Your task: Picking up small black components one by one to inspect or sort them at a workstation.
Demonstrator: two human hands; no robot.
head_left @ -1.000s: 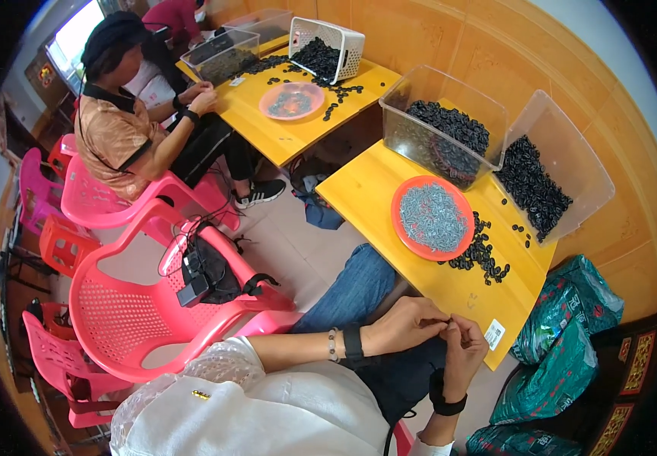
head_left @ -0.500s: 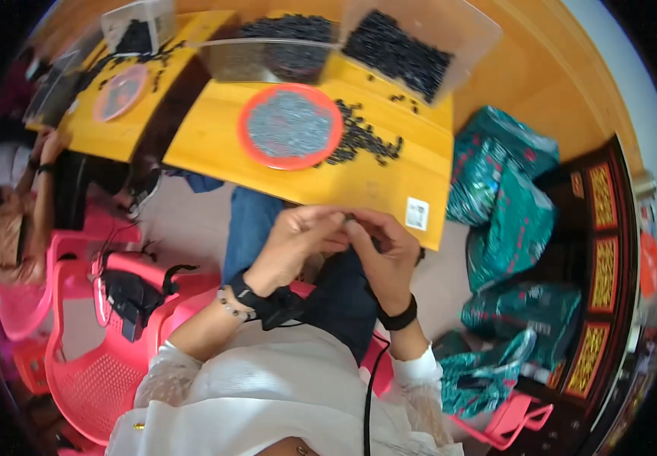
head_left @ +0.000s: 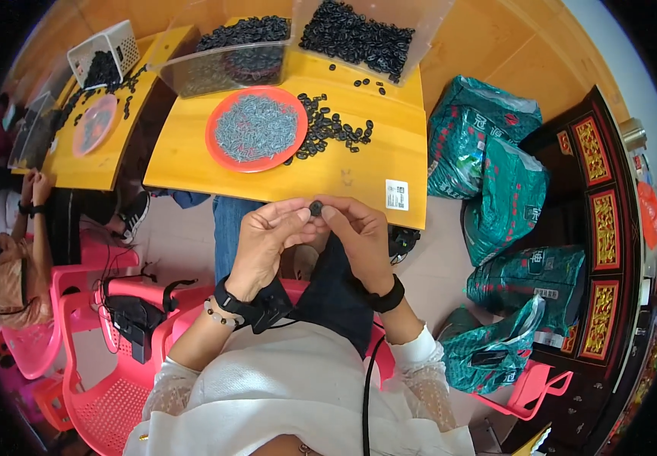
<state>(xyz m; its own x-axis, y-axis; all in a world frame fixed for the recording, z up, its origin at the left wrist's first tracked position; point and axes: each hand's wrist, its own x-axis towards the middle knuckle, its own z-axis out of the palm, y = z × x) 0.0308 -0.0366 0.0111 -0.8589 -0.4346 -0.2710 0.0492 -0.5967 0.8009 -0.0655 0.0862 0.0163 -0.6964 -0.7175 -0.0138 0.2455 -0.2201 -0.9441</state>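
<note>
Just past the table's near edge, my left hand (head_left: 266, 242) and my right hand (head_left: 362, 237) meet, fingertips pinched on a small black rounded piece (head_left: 315, 208) between them. Its far side is covered by my fingers. Beyond them, on the yellow table (head_left: 268, 188), sits a red-orange plate (head_left: 212, 140) heaped with small silvery metal pieces (head_left: 256, 128), thin like screws or pins. To the plate's right, small black oval pieces (head_left: 336, 133) lie scattered. Two clear bins, the left bin (head_left: 184, 74) and the right bin (head_left: 420, 30), hold many similar black pieces.
At the left, a second yellow table (head_left: 93, 169) carries a pink plate (head_left: 85, 140) and a tipped white basket (head_left: 127, 38); a person sits there. Green bags (head_left: 507, 197) stand on the floor at the right, near a dark carved cabinet (head_left: 610, 296). Pink chairs (head_left: 115, 380) are at my left.
The view has shifted, so the table and plate appear farther left. Both hands stay together, and the black piece now shows more plainly between the fingertips.
</note>
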